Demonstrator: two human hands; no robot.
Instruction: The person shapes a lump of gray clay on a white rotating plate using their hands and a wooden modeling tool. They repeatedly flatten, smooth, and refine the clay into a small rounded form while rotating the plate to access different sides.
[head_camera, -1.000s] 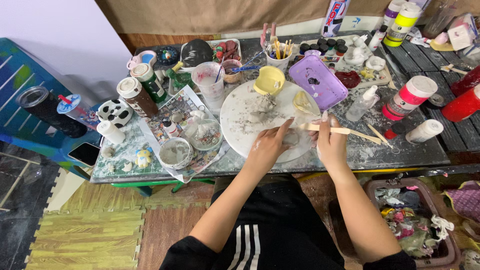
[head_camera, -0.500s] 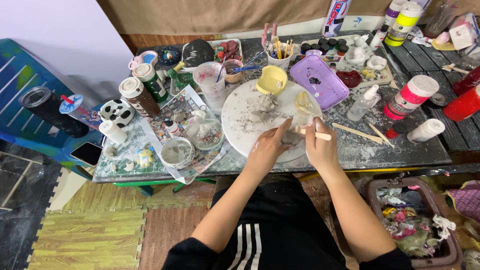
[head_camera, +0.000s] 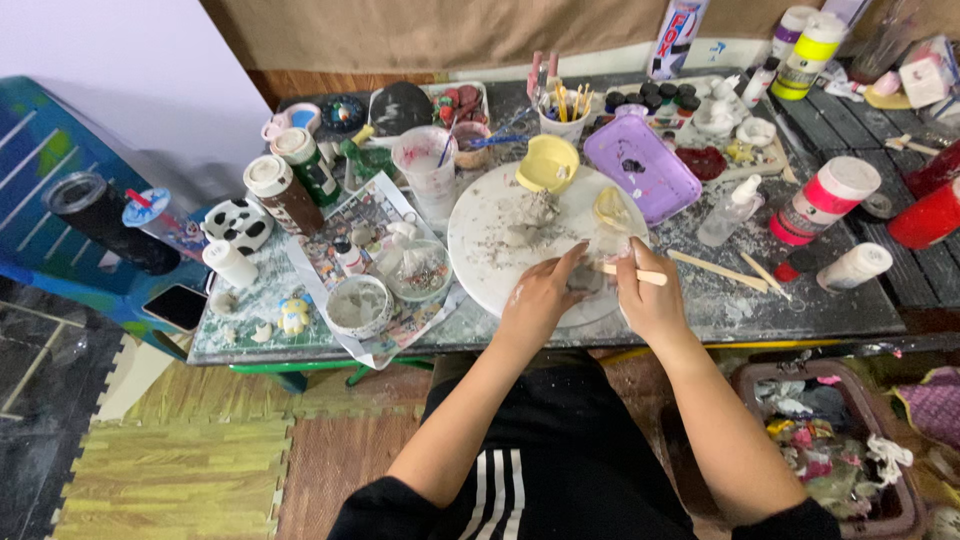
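Observation:
My left hand (head_camera: 540, 298) rests on the round white board (head_camera: 490, 255) and pinches a small grey lump of clay (head_camera: 583, 279). My right hand (head_camera: 650, 300) sits just to its right and grips a thin wooden stick (head_camera: 632, 272), whose tip meets the clay lump. Both hands are smeared with grey clay. Farther back on the board stands a small grey clay figure (head_camera: 536, 212) amid crumbs. A yellow cup (head_camera: 548, 163) sits at the board's far edge.
A purple tray (head_camera: 640, 168) lies right of the board, with a spray bottle (head_camera: 728, 209), wooden sticks (head_camera: 718, 270) and pink-banded tubs (head_camera: 822, 200) beyond. Bowls (head_camera: 360, 305), jars and a plastic cup (head_camera: 424, 160) crowd the left. A bin of scraps (head_camera: 830, 440) stands at lower right.
My right hand has drawn the wooden stick in from the right and shifted left toward my left hand. Both hands now meet over the clay lump at the board's near edge.

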